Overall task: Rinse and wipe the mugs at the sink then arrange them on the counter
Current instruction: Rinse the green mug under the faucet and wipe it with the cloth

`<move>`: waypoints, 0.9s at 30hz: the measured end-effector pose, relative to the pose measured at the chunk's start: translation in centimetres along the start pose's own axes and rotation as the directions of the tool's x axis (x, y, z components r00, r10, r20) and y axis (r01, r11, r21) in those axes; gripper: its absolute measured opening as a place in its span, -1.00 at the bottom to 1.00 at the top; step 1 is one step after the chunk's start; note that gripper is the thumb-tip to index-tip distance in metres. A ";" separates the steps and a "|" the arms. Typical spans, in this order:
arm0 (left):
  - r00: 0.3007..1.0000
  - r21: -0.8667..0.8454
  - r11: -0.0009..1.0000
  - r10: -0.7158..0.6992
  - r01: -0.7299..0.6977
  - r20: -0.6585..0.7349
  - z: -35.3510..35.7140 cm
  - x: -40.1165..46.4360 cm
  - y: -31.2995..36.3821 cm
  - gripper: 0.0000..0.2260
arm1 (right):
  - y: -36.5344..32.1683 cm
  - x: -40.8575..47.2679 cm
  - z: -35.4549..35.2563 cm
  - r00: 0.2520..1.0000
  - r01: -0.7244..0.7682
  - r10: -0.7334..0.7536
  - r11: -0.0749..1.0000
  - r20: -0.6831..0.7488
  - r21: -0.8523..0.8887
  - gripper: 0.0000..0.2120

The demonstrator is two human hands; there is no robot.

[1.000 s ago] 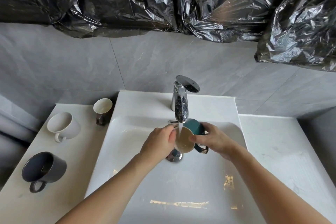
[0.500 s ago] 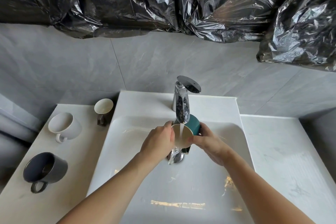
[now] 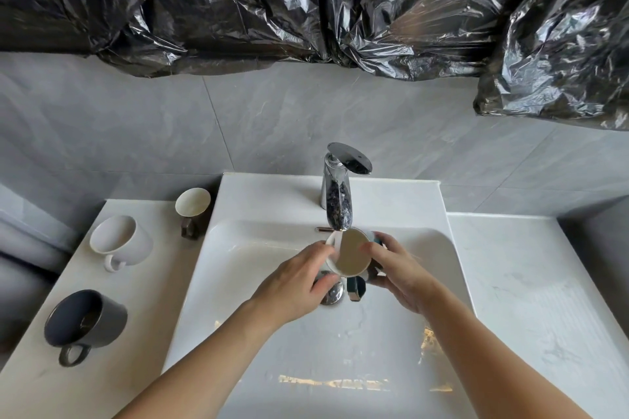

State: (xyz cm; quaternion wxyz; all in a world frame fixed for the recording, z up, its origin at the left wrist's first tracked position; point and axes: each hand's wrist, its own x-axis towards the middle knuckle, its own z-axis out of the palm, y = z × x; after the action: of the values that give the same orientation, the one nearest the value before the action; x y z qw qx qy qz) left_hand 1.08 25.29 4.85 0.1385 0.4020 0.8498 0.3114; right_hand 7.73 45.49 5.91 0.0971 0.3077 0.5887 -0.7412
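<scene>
Glazed round mug (image 3: 350,257) under faucet (image 3: 337,201)

Both bare forearms rise from the bottom edge of the frame and converge just below its centre. The left hand (image 3: 295,279) lies palm down, knuckles up, fingers curled, their tips at the rim of a teal mug (image 3: 350,257). The right hand (image 3: 396,274) cups that mug from the right, thumb at its rim, fingers wrapped round its side.

No words, labels, brand marks or numbers can be read anywhere: not on the mugs, the tap, the sink or the black plastic sheeting.
</scene>
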 end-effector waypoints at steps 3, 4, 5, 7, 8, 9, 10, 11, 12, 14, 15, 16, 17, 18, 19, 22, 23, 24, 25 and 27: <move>1.000 -0.040 0.999 0.030 -0.030 0.000 0.2 0.4 -0.3 -0.79 | 0.1 -0.3 0.3 0.999 -0.049 0.048 0.998 -0.017 -0.045 -0.65; 0.999 -0.049 0.998 0.046 -0.046 0.003 0.3 0.6 -0.4 -0.80 | 0.0 -0.5 0.3 0.998 -0.060 0.060 0.996 -0.007 -0.064 -0.67; 0.998 -0.057 0.997 0.060 -0.059 0.008 0.3 0.6 -0.5 -0.79 | 0.0 -0.6 0.4 0.997 -0.073 0.073 0.994 0.004 -0.082 -0.69; 0.998 -0.088 0.995 0.054 -0.053 0.011 0.3 0.8 -0.6 -0.78 | -0.2 -0.8 0.4 0.995 -0.093 0.097 0.990 0.028 -0.106 -0.66; 0.999 -0.120 0.992 0.031 -0.030 0.007 0.3 0.9 -0.5 -0.80 | -0.3 -0.8 0.5 0.993 -0.107 0.112 0.987 0.038 -0.116 -0.61; 1.000 -0.159 0.987 -0.005 0.005 0.002 0.3 0.9 -0.5 -0.82 | -0.4 -0.7 0.5 0.990 -0.127 0.134 0.983 0.046 -0.134 -0.56; 0.999 -0.197 0.979 -0.048 0.047 0.001 0.3 1.0 -0.4 -0.85 | -0.5 -0.7 0.5 0.986 -0.149 0.160 0.975 0.054 -0.164 -0.49; 0.996 -0.228 0.970 -0.090 0.089 0.007 0.2 1.1 -0.2 -0.87 | -0.6 -0.6 0.5 0.981 -0.167 0.184 0.963 0.060 -0.213 -0.43; 0.991 -0.247 0.960 -0.130 0.133 0.028 0.0 1.2 -0.2 -0.88 | -0.5 -0.6 0.4 0.977 -0.181 0.205 0.945 0.061 -0.273 -0.37; 0.975 -0.263 0.939 -0.208 0.222 0.081 -0.2 1.4 -0.1 -0.88 | -0.3 -0.5 0.2 0.972 -0.200 0.233 0.905 0.043 -0.374 -0.27; 0.963 -0.276 0.924 -0.246 0.266 0.107 -0.2 1.5 -0.2 -0.86 | -0.2 -0.5 0.1 0.970 -0.211 0.242 0.888 0.027 -0.408 -0.23; 0.950 -0.300 0.902 -0.283 0.311 0.132 -0.3 1.5 -0.3 -0.85 | -0.1 -0.6 0.1 0.968 -0.221 0.251 0.871 0.010 -0.439 -0.20; 0.937 -0.335 0.876 -0.312 0.347 0.156 -0.4 1.6 -0.3 -0.85 | -0.1 -0.6 0.1 0.966 -0.230 0.260 0.850 -0.002 -0.473 -0.19; 0.926 -0.379 0.845 -0.331 0.377 0.181 -0.4 1.6 -0.4 -0.82 | 0.0 -0.7 0.2 0.964 -0.235 0.267 0.827 -0.011 -0.511 -0.20; 0.916 -0.426 0.811 -0.346 0.401 0.205 -0.3 1.7 -0.7 -0.76 | 0.0 -0.8 0.4 0.962 -0.237 0.271 0.803 -0.018 -0.547 -0.24; 0.876 -0.518 0.707 -0.386 0.482 0.288 0.4 1.9 -1.7 -0.65 | 0.2 -0.7 0.5 0.960 -0.247 0.275 0.764 -0.045 -0.596 -0.33; 0.864 -0.528 0.683 -0.402 0.504 0.305 0.4 1.8 -1.6 -0.62 | 0.3 -0.6 0.5 0.959 -0.255 0.280 0.755 -0.055 -0.604 -0.32; 0.853 -0.537 0.663 -0.414 0.521 0.318 0.2 1.7 -1.3 -0.61 | 0.3 -0.5 0.4 0.957 -0.262 0.283 0.746 -0.065 -0.613 -0.30; 0.846 -0.554 0.640 -0.420 0.532 0.328 0.0 1.7 -0.8 -0.62 | 0.3 -0.4 0.4 0.956 -0.267 0.285 0.733 -0.074 -0.625 -0.27; 0.834 -0.601 0.581 -0.425 0.549 0.352 -0.3 1.8 0.0 -0.70 | 0.2 -0.3 0.3 0.953 -0.272 0.291 0.702 -0.083 -0.658 -0.22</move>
State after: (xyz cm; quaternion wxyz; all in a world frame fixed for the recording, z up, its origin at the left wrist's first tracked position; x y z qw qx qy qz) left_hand -0.19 26.53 5.08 0.4277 0.0979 0.7370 0.5141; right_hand 7.96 45.06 5.94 0.3198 0.3291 0.7575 -0.4644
